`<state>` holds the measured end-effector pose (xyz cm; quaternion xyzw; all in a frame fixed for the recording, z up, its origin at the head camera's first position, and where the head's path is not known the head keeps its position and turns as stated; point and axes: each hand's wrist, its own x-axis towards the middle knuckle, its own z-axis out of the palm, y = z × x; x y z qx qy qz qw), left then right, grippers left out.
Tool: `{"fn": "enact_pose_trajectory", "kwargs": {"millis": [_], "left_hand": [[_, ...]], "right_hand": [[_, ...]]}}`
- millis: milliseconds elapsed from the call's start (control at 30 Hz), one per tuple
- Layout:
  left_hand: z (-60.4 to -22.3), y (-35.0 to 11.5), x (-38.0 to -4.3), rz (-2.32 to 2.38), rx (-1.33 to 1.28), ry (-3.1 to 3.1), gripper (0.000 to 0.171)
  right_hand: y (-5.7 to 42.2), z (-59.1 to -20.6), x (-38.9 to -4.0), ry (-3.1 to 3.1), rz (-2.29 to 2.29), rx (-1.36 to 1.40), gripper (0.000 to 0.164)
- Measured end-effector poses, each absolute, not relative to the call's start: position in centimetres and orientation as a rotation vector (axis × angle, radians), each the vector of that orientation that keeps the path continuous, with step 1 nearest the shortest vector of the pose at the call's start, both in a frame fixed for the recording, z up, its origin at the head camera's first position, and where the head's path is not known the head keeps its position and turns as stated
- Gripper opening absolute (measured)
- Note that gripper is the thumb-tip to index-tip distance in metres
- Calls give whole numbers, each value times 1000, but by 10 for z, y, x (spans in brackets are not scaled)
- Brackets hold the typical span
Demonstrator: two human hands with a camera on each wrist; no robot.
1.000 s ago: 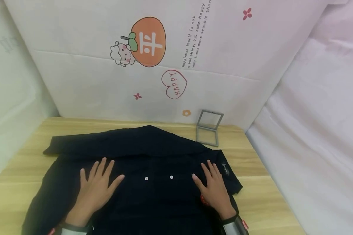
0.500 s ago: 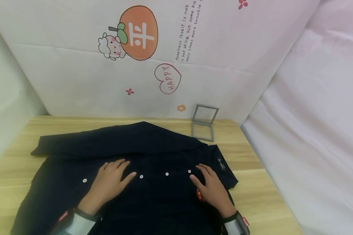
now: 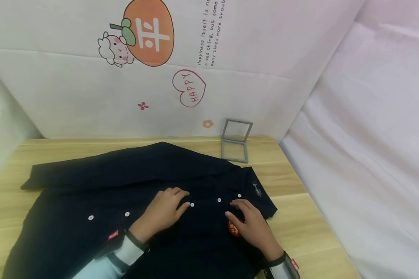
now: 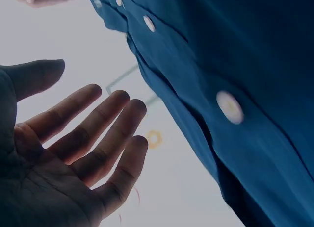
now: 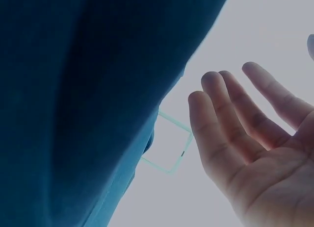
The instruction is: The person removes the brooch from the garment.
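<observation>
A dark navy shirt [image 3: 101,170] with white buttons lies spread on the wooden table, its collar [image 3: 260,193] to the right and one sleeve along the far side. Over the button row is my left hand [image 3: 162,211], fingers loosely bent, its thumb tip close to a white button [image 3: 192,204]. The left wrist view shows the palm with nothing in it and the blue-looking shirt [image 4: 255,55] alongside. My right hand [image 3: 254,228] hovers near the collar, beside a round red patch [image 3: 233,228]. Its relaxed fingers hold nothing in the right wrist view, where shirt cloth [image 5: 98,99] fills the left.
A grey hinged square frame [image 3: 234,151] stands opened at the back of the table [image 3: 300,217], just behind the shirt. A white printed sheet [image 3: 251,93] rises along the back edge, and white cloth [image 3: 363,155] hangs at the right.
My left hand has slid right along the button row, uncovering buttons behind it. Its spread fingers have relaxed. The right hand stays by the collar with fingers more bent. The head view has shifted.
</observation>
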<state>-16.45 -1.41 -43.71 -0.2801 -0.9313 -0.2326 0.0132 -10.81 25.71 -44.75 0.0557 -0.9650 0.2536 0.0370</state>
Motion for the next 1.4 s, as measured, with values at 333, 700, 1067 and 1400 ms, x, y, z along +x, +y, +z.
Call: {"fn": "enact_pose_trajectory", "kwargs": {"millis": [333, 700, 1067, 1400], "left_hand": [[-444, 40, -170, -595, -1146, -2809, 25], [-454, 81, -171, -546, -1379, -2810, 25], [-456, 96, -166, -437, -1492, -2788, 27], [-460, 102, -160, -365, -1540, -2829, 29]], "right_hand": [[266, -452, -103, -2973, 805, 188, 27], [276, -451, -104, -3053, 830, 248, 27], [284, -455, -105, -3088, 730, 373, 28], [284, -460, -104, -3081, 690, 384, 29]]}}
